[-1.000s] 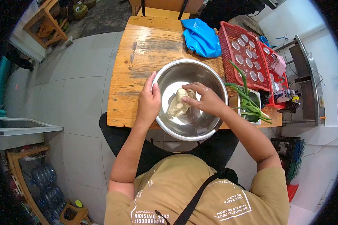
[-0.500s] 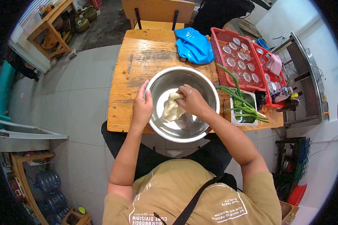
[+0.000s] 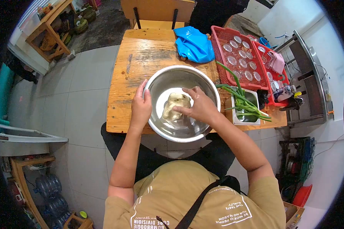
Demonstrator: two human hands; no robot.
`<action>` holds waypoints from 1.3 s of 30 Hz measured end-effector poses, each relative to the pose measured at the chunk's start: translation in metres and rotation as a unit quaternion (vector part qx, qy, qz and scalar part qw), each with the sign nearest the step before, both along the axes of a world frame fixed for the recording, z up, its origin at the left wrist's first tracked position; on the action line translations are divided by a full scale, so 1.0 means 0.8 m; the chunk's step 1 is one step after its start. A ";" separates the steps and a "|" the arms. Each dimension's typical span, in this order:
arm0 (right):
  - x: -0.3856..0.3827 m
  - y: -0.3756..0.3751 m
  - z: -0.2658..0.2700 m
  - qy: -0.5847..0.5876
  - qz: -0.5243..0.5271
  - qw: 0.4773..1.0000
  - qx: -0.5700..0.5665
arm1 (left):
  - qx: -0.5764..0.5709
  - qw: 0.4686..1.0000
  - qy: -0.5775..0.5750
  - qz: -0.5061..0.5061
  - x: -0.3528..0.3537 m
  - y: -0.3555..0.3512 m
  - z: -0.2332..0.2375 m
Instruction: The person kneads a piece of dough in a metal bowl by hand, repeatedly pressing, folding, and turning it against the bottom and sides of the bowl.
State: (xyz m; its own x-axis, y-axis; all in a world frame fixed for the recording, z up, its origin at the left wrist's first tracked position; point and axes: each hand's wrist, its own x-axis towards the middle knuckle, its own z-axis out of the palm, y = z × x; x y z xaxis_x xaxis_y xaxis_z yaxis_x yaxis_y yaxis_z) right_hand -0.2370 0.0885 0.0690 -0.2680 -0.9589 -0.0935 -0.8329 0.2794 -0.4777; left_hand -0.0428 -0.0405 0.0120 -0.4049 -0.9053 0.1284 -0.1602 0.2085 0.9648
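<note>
A lump of pale dough [image 3: 175, 107] sits folded on the bottom of a large steel mixing bowl [image 3: 184, 138]. My left hand [image 3: 141, 107] grips the bowl's left rim, its thumb up at the edge and fingers along the outside. Inside the bowl, my right hand [image 3: 200, 105] is at the dough's right side with thumb and fingers spread apart. The thumb tip appears to touch the dough, and the hand hides part of its right edge.
The bowl stands at the front edge of a wooden table [image 3: 122, 87]. Right of it are spring onions [image 3: 242, 102] on a steel container [image 3: 233, 110]. Behind lie a blue plastic bag [image 3: 195, 44] and red crates [image 3: 221, 63] of clear cups. A chair [image 3: 156, 11] stands opposite.
My right hand has released the pulled-up edge of dough, and its fingers have spread. The dough now lies more compact and folded over. My left hand stays on the rim.
</note>
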 end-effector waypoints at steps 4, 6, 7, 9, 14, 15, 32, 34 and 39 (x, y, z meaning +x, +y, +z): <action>0.027 -0.003 -0.008 0.070 -0.001 0.997 -0.018 | 0.006 1.000 0.002 0.007 -0.001 0.001 -0.001; 0.028 -0.007 -0.022 0.078 0.009 0.995 -0.058 | 0.000 1.000 0.000 0.008 0.000 0.000 -0.002; 0.028 -0.009 -0.025 0.078 0.011 0.995 -0.057 | 0.001 1.000 -0.002 0.007 0.000 0.000 -0.002; 0.026 -0.011 -0.027 0.060 0.024 0.994 -0.093 | 0.002 1.000 -0.005 0.007 -0.001 0.001 0.002; 0.017 -0.021 -0.048 0.083 0.064 0.989 -0.109 | 0.014 1.000 -0.005 0.006 -0.001 0.002 0.004; 0.017 -0.023 -0.049 0.094 0.082 0.986 -0.114 | 0.014 1.000 -0.005 0.006 -0.001 0.003 0.005; -0.038 -0.060 -0.007 0.014 0.056 0.996 -0.065 | -0.041 0.999 -0.021 0.025 -0.002 0.001 -0.004; -0.026 -0.073 -0.042 0.020 0.153 0.987 -0.047 | -0.024 0.999 -0.019 0.020 -0.002 0.001 -0.002; 0.048 -0.028 -0.061 0.187 0.321 0.928 -0.022 | 0.051 0.999 0.006 0.010 0.002 0.008 0.012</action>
State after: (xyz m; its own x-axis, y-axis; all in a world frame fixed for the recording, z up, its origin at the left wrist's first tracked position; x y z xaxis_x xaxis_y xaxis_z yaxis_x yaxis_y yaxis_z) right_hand -0.1990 0.0662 0.0198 0.3535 -0.9331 -0.0659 -0.9312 -0.3443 -0.1200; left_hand -0.0413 -0.0340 0.0217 -0.3858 -0.9217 0.0392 -0.1512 0.1051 0.9829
